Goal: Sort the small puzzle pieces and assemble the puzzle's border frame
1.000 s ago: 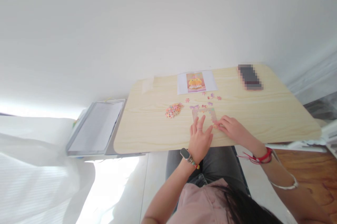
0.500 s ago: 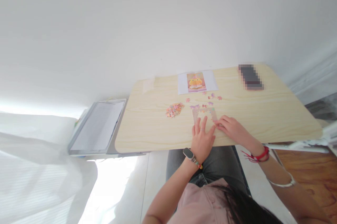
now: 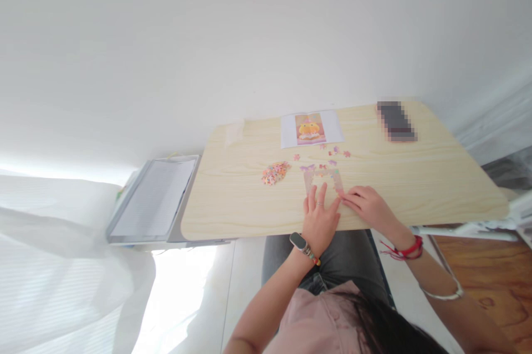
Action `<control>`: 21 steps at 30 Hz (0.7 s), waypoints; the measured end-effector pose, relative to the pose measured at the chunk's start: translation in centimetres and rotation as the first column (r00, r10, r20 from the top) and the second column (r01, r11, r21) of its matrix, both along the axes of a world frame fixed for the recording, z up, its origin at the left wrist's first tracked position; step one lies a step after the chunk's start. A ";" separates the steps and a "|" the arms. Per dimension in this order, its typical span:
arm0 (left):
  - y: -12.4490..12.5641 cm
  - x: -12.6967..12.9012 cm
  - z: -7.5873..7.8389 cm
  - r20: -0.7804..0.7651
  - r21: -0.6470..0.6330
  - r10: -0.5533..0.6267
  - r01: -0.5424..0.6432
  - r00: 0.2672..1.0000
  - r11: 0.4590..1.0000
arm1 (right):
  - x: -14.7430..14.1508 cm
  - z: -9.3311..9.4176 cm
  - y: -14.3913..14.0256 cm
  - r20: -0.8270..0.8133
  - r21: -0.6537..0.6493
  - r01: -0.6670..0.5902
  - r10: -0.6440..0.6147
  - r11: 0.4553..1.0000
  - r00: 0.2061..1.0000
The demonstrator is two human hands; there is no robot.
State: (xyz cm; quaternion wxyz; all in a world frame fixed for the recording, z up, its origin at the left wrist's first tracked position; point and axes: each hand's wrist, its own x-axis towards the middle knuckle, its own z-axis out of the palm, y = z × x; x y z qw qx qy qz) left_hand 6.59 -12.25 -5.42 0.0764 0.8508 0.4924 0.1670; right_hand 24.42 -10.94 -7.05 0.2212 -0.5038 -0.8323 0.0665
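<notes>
At the table's [image 3: 233, 199] near edge, the left hand [image 3: 319, 221] lies flat, fingers spread, on the puzzle frame [image 3: 322, 179], while the right hand [image 3: 368, 205] pinches at its lower right corner (whether it grips a piece, I cannot tell). Border-building looks underway; fitting more means drawing from the pile [image 3: 275, 172], checked against the picture [image 3: 311, 128].

A puzzle frame [image 3: 323, 179] is lying near the table's [image 3: 415, 182] near edge, with a heap of pieces [image 3: 275, 172] sitting to its left. Loose pieces [image 3: 332, 153] are lying just beyond it, a picture sheet [image 3: 311, 129] farther back, and a phone [image 3: 395, 121] far right.
</notes>
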 end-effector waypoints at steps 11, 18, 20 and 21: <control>0.0 0.1 0.0 -0.031 0.018 0.020 -0.020 0.999 1.000 | -0.3 -0.4 -0.6 -0.184 0.021 0.045 -0.040 0.999 0.982; 0.1 0.0 0.3 -0.033 0.028 0.015 -0.014 0.999 1.000 | 1.0 1.0 2.8 -0.243 -0.003 0.152 -0.148 0.988 0.959; 0.1 -0.3 0.4 -0.027 0.031 0.023 -0.022 0.999 0.999 | 1.7 1.2 4.4 -0.225 -0.030 0.175 -0.178 0.984 0.958; 0.1 -0.5 0.4 -0.022 0.033 0.030 -0.029 0.999 0.999 | 2.0 1.3 5.2 -0.211 -0.040 0.180 -0.185 0.983 0.960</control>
